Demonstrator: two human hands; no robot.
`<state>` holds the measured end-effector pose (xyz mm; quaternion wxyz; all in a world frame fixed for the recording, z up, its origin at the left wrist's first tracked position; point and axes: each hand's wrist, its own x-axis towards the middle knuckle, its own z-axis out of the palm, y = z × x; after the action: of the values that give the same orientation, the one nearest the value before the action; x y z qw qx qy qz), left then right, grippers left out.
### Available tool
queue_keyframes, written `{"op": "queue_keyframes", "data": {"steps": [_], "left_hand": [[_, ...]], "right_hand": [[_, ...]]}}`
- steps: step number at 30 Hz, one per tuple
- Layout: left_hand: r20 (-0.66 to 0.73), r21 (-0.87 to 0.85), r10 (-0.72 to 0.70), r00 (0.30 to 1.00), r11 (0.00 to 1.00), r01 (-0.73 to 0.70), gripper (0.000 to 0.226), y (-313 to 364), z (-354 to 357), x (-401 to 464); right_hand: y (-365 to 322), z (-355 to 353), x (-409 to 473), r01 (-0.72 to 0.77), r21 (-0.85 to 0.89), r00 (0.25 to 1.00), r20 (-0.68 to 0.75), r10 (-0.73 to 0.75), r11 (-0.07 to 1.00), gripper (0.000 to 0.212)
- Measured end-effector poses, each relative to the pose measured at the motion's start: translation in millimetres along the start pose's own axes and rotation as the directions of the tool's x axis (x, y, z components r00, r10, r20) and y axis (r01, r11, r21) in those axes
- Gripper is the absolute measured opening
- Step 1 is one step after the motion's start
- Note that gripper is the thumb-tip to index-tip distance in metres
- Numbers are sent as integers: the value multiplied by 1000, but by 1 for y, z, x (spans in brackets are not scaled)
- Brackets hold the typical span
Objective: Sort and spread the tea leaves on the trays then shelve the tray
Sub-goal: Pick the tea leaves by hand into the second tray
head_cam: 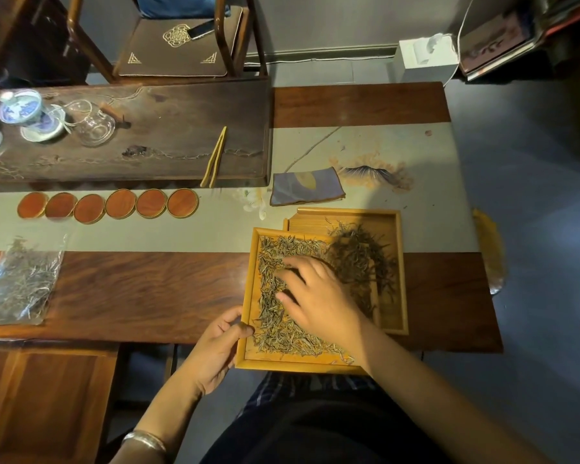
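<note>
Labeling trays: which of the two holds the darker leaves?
The far tray, partly under the near tray; its leaves are dark brown, the near one's pale green.

You are looking at a yellow-tan near tray (248, 298) at the bench's near edge, its pale grey-green tea leaves (275, 333) showing against an orange floor. The far tray (400, 262) overlapping behind it is showing dark brown leaves (359, 259). The bench (131, 293) is showing dark streaked brown, with a pale grey-beige runner (382, 145) bearing a painted fan motif. Six orange-red coasters (109, 205) with golden rims are lying in a row on the runner. A blue-and-white patterned lidded cup (21, 108) is sitting at the far left corner.
</note>
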<state>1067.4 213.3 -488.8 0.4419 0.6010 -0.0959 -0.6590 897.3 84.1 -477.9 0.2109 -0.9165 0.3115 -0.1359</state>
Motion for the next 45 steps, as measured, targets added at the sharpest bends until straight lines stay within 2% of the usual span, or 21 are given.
{"op": "queue_keyframes", "data": {"steps": [6,9,14,28,40,43,45], "left_hand": [[28,0,11,1000,1000,-11,45,-1,1,-1],[-3,-4,12,1000,1000,-12,39,-3,2,-1],[4,12,11,1000,1000,-11,31,-2,2,-3],[-15,1,0,1000,1000,0,31,-5,0,-4],[-10,4,-8,1000,1000,8,43,-4,-4,-3],[-14,7,-2,1000,1000,2,45,-2,-5,-3],[-17,9,2,1000,1000,-2,46,-2,-6,-2]], "right_hand": [[14,9,0,-19,-94,1000,5,20,995,39],[24,9,-2,-72,-82,997,-11,71,994,37],[39,8,-8,-128,-84,990,43,132,988,40],[68,5,-13,-214,-256,976,-85,198,943,32],[96,-3,-3,-334,-115,943,-53,330,936,18],[99,-9,-3,-360,-82,931,-102,351,930,17],[94,-12,-4,-316,-64,940,-158,303,947,16]]}}
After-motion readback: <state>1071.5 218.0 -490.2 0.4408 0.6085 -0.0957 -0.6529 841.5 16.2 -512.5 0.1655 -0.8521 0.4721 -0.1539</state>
